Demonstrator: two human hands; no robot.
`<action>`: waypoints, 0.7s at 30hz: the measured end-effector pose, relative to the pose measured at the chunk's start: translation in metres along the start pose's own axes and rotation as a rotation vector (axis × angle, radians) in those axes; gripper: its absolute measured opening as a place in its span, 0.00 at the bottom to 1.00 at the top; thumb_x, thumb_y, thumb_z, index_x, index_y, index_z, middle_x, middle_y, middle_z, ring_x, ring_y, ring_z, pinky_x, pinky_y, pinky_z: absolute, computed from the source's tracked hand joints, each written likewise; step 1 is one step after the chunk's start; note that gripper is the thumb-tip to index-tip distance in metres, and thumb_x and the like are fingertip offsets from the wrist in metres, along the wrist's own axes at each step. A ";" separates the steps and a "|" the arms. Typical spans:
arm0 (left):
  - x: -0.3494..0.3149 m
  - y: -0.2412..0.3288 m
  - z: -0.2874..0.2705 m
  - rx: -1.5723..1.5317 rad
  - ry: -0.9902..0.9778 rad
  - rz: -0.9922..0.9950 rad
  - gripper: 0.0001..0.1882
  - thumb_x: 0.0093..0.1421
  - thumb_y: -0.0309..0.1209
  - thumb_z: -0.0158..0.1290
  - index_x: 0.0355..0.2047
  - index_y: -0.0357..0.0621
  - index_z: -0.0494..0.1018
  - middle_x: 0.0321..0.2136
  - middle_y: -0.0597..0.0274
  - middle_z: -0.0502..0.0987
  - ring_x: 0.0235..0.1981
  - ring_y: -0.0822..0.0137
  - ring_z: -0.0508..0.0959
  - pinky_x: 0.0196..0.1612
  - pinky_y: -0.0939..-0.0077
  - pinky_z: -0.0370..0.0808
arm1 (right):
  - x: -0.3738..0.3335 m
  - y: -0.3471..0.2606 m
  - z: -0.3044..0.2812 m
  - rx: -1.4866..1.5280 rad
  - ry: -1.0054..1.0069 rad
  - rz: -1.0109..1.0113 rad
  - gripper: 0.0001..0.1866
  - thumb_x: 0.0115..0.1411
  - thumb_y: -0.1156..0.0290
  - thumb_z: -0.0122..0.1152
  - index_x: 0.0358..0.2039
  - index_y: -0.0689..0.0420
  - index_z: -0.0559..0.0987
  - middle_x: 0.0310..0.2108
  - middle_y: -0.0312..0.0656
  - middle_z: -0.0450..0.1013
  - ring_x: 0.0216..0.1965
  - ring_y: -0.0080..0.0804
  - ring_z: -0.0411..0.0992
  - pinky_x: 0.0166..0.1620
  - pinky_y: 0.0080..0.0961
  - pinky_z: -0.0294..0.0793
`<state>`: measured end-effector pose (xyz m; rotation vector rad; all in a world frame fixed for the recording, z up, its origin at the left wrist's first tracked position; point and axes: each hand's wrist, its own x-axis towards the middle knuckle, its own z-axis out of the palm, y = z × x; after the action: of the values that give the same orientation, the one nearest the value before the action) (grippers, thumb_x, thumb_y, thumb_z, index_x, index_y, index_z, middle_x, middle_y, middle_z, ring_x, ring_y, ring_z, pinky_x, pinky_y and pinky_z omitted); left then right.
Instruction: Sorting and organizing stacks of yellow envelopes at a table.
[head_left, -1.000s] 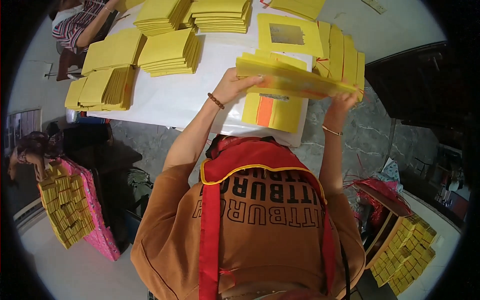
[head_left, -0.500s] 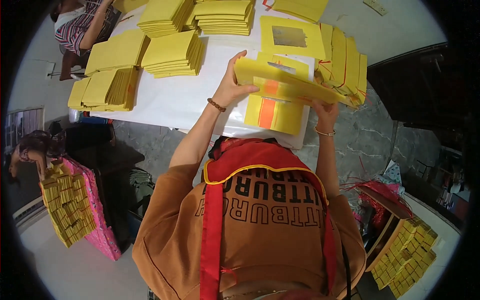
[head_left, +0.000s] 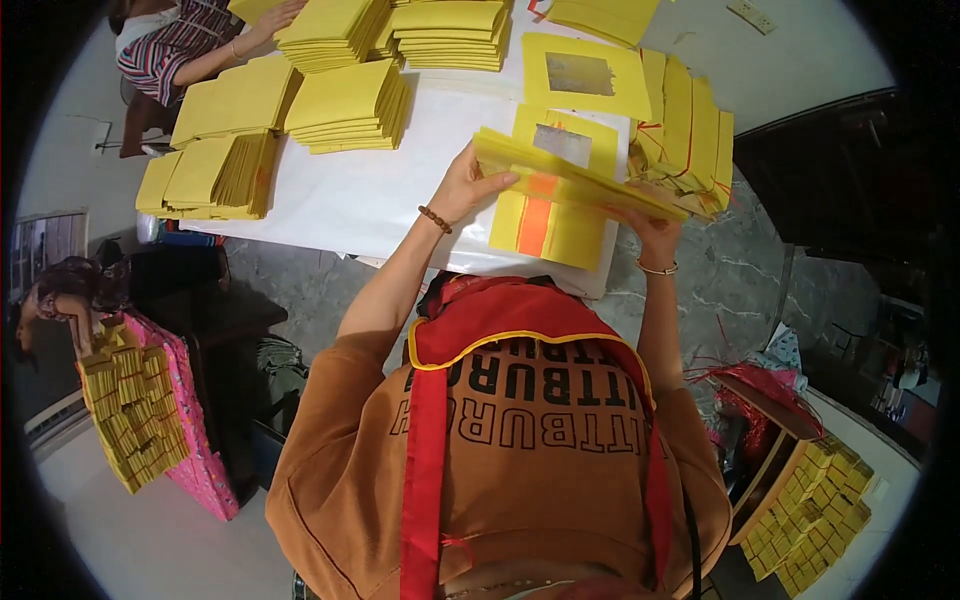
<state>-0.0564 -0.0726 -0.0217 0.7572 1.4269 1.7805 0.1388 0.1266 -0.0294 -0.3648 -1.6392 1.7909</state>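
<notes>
Both my hands hold a thin bundle of yellow paper sheets (head_left: pixel 575 175) by its two ends, tilted above the table. My left hand (head_left: pixel 466 187) grips the left end, thumb along the near side. At the right end, my right hand (head_left: pixel 652 226) has its fingers under the sheets, partly hidden by them. Beneath the bundle lies yellow paper with an orange stripe (head_left: pixel 533 226). Just beyond is a yellow sheet with a silver patch (head_left: pixel 563 144), partly covered by the bundle. Farther back, another yellow sheet bears a larger silver patch (head_left: pixel 580 74).
Stacks of folded yellow paper (head_left: pixel 345 108) cover the white table's (head_left: pixel 320 200) left and far side. Red-tied yellow bundles (head_left: pixel 690 130) stand at its right. A co-worker's hand (head_left: pixel 278 20) is at the far left. More bundles fill a pink-sided box (head_left: pixel 135 400) and a pile (head_left: pixel 810 510).
The bundle's left end has dropped slightly and its right end has shifted right with my right hand. More of the silver patch beyond shows. The co-worker's hand has come down to the far-left paper.
</notes>
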 end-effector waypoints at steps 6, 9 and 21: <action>0.014 -0.004 -0.002 -0.006 0.051 0.071 0.19 0.53 0.27 0.51 0.44 0.37 0.61 0.37 0.63 0.70 0.39 0.75 0.69 0.44 0.81 0.66 | 0.009 -0.010 -0.001 -0.064 -0.007 0.281 0.20 0.44 0.83 0.59 0.41 0.63 0.70 0.38 0.41 0.69 0.39 0.28 0.69 0.43 0.23 0.68; 0.023 0.011 -0.006 0.185 0.053 -0.009 0.16 0.54 0.27 0.51 0.41 0.36 0.61 0.33 0.64 0.71 0.34 0.77 0.70 0.38 0.83 0.68 | 0.013 -0.012 -0.009 -0.260 -0.136 0.403 0.17 0.48 0.77 0.58 0.41 0.63 0.70 0.37 0.40 0.70 0.38 0.24 0.69 0.40 0.22 0.70; 0.024 0.027 -0.009 0.253 -0.136 -0.312 0.21 0.54 0.30 0.49 0.47 0.38 0.58 0.34 0.60 0.70 0.33 0.74 0.71 0.35 0.83 0.69 | -0.008 -0.001 -0.001 0.445 0.020 0.696 0.22 0.55 0.67 0.51 0.48 0.61 0.63 0.42 0.44 0.67 0.43 0.35 0.68 0.43 0.30 0.71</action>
<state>-0.0819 -0.0608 0.0032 0.7225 1.5977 1.3057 0.1459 0.1224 -0.0309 -0.8068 -1.1056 2.5755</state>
